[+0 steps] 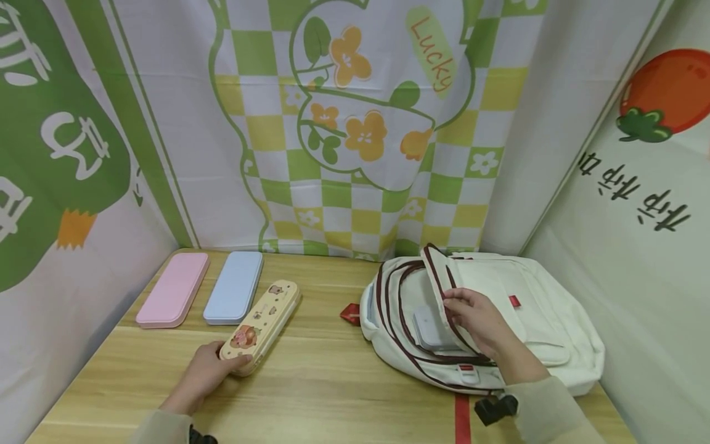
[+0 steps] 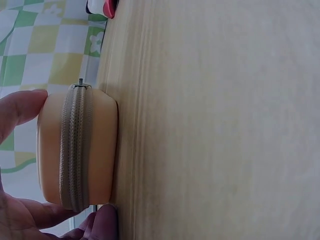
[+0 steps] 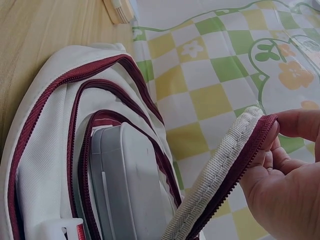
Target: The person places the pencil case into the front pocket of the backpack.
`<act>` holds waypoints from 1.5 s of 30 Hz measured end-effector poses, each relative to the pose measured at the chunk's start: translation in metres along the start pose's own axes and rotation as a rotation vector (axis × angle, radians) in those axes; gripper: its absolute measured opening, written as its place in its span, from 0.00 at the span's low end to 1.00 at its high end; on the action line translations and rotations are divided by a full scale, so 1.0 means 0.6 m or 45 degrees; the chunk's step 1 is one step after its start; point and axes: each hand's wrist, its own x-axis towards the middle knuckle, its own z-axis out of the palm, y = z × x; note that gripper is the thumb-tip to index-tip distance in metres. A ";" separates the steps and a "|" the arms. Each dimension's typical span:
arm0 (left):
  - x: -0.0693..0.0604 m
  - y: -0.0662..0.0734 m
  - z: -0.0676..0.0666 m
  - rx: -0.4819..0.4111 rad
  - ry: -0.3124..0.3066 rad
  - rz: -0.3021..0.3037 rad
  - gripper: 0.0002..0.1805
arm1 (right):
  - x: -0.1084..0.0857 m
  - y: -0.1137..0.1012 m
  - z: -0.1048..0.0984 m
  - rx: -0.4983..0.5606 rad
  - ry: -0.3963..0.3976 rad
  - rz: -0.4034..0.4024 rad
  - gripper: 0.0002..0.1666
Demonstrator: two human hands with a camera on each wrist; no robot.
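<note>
My left hand grips the near end of a cream zippered pencil case with cartoon pictures on its lid. In the left wrist view, the thumb and fingers span the end of the pencil case, across its zipper. Whether it touches the table there I cannot tell. A white backpack with dark red zippers lies on the right. My right hand pinches the zippered edge of its front pocket flap and holds it up. Inside that opened pocket sits a grey-blue case, partly hidden by the backpack.
A pink case and a light blue case lie side by side at the back left of the wooden table. A red strip runs down the table's front. Printed curtains hang behind and at both sides.
</note>
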 end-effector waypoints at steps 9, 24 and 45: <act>-0.004 0.000 0.003 -0.043 0.010 0.024 0.39 | -0.001 0.000 0.000 0.000 0.003 0.001 0.09; -0.012 -0.009 -0.006 -0.167 0.034 0.015 0.50 | -0.001 -0.002 -0.003 -0.003 0.009 -0.002 0.10; -0.010 0.012 -0.017 -0.886 0.104 -0.180 0.38 | -0.003 -0.002 -0.002 0.006 0.023 0.016 0.10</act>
